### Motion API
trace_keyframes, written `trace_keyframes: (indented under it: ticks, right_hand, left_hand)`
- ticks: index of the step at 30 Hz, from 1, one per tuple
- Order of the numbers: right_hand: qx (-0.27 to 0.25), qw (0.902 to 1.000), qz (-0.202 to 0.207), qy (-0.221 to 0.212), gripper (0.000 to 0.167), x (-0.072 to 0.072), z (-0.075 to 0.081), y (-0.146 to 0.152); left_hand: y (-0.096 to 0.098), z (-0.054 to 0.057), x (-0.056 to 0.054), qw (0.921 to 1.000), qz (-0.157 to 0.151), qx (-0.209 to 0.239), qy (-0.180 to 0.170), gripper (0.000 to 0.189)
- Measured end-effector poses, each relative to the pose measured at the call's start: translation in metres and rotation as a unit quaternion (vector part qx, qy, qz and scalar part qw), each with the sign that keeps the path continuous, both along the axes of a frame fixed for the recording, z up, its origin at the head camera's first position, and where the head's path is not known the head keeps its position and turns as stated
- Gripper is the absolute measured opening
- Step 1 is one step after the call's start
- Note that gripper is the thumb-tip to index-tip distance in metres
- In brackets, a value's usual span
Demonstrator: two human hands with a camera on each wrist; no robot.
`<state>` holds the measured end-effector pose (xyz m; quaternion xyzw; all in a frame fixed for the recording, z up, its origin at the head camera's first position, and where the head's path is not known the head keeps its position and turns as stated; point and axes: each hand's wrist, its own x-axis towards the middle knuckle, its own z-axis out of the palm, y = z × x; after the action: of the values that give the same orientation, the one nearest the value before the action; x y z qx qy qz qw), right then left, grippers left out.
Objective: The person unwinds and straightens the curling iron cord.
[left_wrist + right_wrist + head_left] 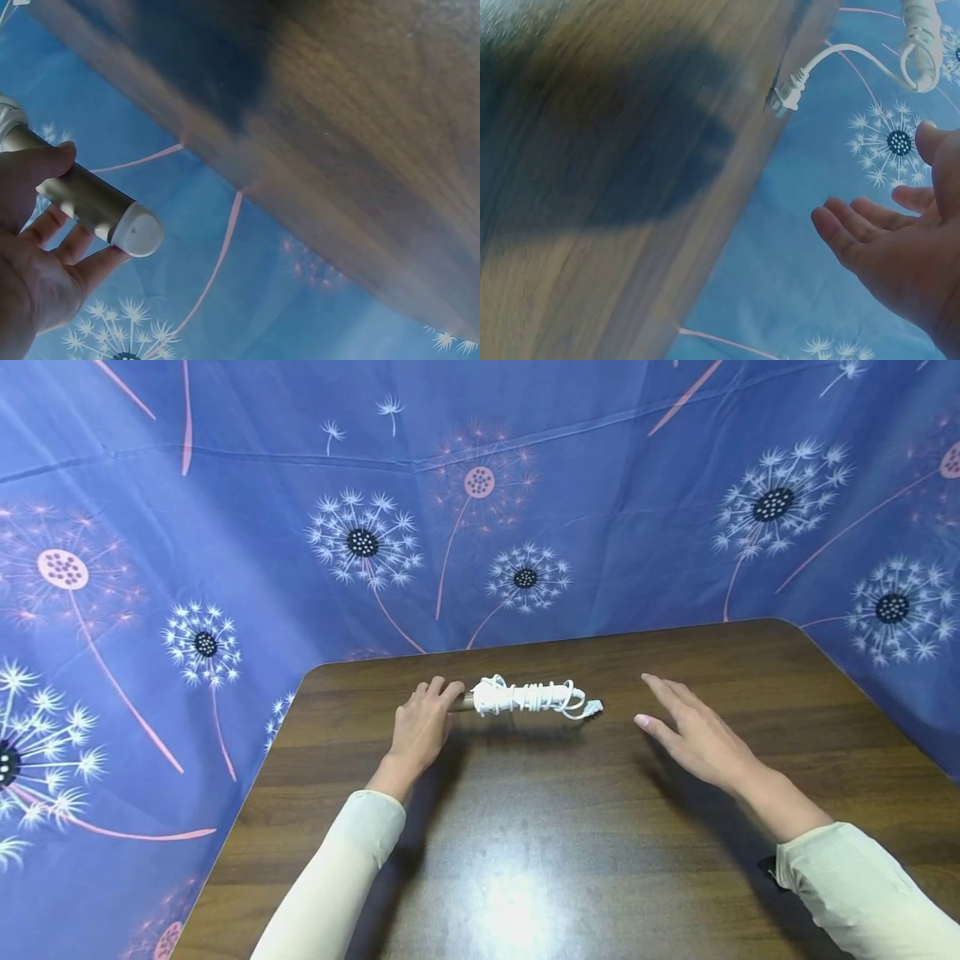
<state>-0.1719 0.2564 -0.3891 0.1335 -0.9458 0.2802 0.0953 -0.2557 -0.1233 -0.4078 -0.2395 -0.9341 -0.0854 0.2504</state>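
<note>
A curling iron (491, 697) with a white handle lies level across the head view, close over the far half of the table. Its white cord (536, 697) is wound round the handle, and the two-pronged plug (789, 94) hangs loose at the right end. My left hand (422, 722) grips the bronze barrel (96, 201), thumb on one side and fingers on the other. Past the fingers shows the white end cap (139, 231). To the right of the plug, my right hand (701, 739) is held above the table with fingers extended, touching nothing.
The brown wood-grain table (570, 827) has rounded far corners and a bright glare patch near its front. Behind and left of it hangs a blue cloth (607, 527) printed with dandelions. A small dark object (771, 868) shows beside the right sleeve.
</note>
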Motion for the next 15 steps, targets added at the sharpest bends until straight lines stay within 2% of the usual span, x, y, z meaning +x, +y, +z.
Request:
trace_keyframes:
  ticks: [6, 15]
  right_hand:
    - [-0.051, 0.9985, 0.0, -0.02, 0.065, -0.006, 0.001, -0.004]
    - [-0.096, 0.995, 0.011, -0.026, 0.062, -0.016, 0.003, -0.014]
  left_hand:
    - [-0.001, 0.012, -0.001, 0.9998, -0.006, 0.009, 0.017, 0.054]
    - [-0.003, 0.025, -0.002, 0.9997, -0.007, 0.015, 0.018, 0.05]
